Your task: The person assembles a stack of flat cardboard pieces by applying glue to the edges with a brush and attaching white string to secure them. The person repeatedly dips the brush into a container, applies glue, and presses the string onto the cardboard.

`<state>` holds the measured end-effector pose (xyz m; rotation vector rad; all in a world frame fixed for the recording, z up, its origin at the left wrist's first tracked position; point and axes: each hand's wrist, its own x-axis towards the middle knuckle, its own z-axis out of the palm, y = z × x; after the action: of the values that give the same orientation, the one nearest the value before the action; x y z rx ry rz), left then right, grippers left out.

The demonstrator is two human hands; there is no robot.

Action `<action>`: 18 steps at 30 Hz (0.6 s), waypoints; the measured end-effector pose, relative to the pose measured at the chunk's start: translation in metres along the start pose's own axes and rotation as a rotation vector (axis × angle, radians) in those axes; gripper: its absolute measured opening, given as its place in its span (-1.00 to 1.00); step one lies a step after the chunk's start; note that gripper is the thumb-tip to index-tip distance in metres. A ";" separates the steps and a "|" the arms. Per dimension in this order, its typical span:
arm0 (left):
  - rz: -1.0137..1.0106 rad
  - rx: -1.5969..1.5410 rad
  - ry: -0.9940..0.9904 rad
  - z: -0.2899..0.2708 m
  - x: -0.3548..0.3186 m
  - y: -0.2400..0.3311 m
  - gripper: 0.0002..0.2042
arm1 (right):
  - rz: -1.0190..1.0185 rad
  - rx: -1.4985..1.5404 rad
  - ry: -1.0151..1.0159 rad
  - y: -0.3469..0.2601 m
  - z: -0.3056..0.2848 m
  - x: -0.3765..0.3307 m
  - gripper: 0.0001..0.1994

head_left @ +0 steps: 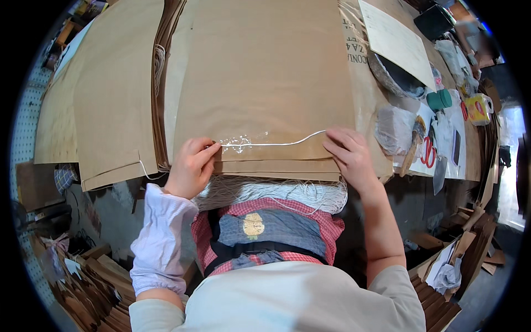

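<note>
A length of white cord [265,145] runs across a brown paper sheet [265,72] in front of me, near its lower folded edge. My left hand [192,166] pinches the cord's left end, with a light sleeve on that forearm. At the cord's other end, my right hand [352,157] has its fingertips closed on it, and the cord curves upward there. A shiny wet-looking patch [235,143] lies under the cord close to my left hand. Across my lap rests a thick bundle of white cords [271,193], just below the table edge.
A stack of brown paper bags [116,94] lies to the left. On the right are a bowl [395,77] partly under a pale board [398,41], a plastic-wrapped bundle [395,130], red-handled scissors [428,152] and a green lidded container [439,99]. Paper stacks [105,276] stand below.
</note>
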<state>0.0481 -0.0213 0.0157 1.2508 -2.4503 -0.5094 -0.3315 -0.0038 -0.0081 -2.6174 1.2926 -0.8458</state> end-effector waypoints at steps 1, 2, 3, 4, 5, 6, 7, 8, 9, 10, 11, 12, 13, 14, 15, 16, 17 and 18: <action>-0.041 -0.088 -0.081 -0.013 0.005 0.007 -0.56 | 0.115 0.134 -0.047 0.005 -0.001 -0.006 -0.64; -0.085 -0.170 -0.159 -0.022 0.009 0.010 -0.50 | 0.225 0.270 -0.091 0.010 -0.001 -0.010 -0.68; -0.101 -0.190 -0.213 -0.025 0.011 0.008 -0.33 | 0.336 0.405 -0.134 0.014 -0.001 -0.013 -0.72; -0.097 -0.181 -0.227 -0.027 0.012 0.008 -0.31 | 0.321 0.383 -0.074 0.011 -0.002 -0.007 -0.75; -0.091 -0.173 -0.241 -0.029 0.013 0.007 -0.29 | 0.307 0.361 -0.012 0.005 -0.003 -0.001 -0.79; -0.085 -0.166 -0.256 -0.031 0.014 0.007 -0.27 | 0.295 0.338 0.049 0.001 -0.004 0.006 -0.83; -0.107 -0.172 -0.259 -0.030 0.014 0.008 -0.27 | 0.276 0.313 0.023 -0.002 -0.006 0.011 -0.85; -0.129 -0.178 -0.263 -0.030 0.014 0.009 -0.26 | 0.257 0.288 -0.004 -0.004 -0.007 0.015 -0.87; -0.151 -0.184 -0.268 -0.029 0.013 0.010 -0.26 | 0.239 0.263 -0.030 -0.003 -0.008 0.017 -0.89; -0.155 -0.181 -0.247 -0.028 0.012 0.012 -0.27 | 0.272 0.323 -0.049 -0.001 -0.007 0.015 -0.89; -0.159 -0.178 -0.226 -0.027 0.012 0.014 -0.28 | 0.306 0.383 -0.068 0.003 -0.007 0.010 -0.89; -0.162 -0.175 -0.204 -0.026 0.011 0.015 -0.28 | 0.340 0.442 -0.086 0.006 -0.007 0.006 -0.89; -0.142 -0.170 -0.186 -0.026 0.010 0.014 -0.32 | 0.403 0.491 -0.067 0.007 -0.005 0.005 -0.90; -0.122 -0.165 -0.167 -0.025 0.009 0.013 -0.36 | 0.466 0.538 -0.048 0.006 -0.004 0.003 -0.90; -0.101 -0.160 -0.149 -0.024 0.008 0.012 -0.40 | 0.529 0.586 -0.030 0.005 -0.003 0.003 -0.90; -0.129 -0.168 -0.120 -0.022 0.007 0.011 -0.46 | 0.638 0.593 -0.042 0.005 -0.002 0.003 -0.91; -0.157 -0.176 -0.091 -0.019 0.008 0.009 -0.52 | 0.749 0.599 -0.053 0.004 -0.001 0.004 -0.91; -0.183 -0.185 -0.062 -0.016 0.008 0.007 -0.57 | 0.859 0.603 -0.065 0.004 0.000 0.004 -0.92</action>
<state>0.0463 -0.0271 0.0342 1.4060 -2.2869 -0.8154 -0.3324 -0.0093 -0.0072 -1.4130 1.6008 -0.7899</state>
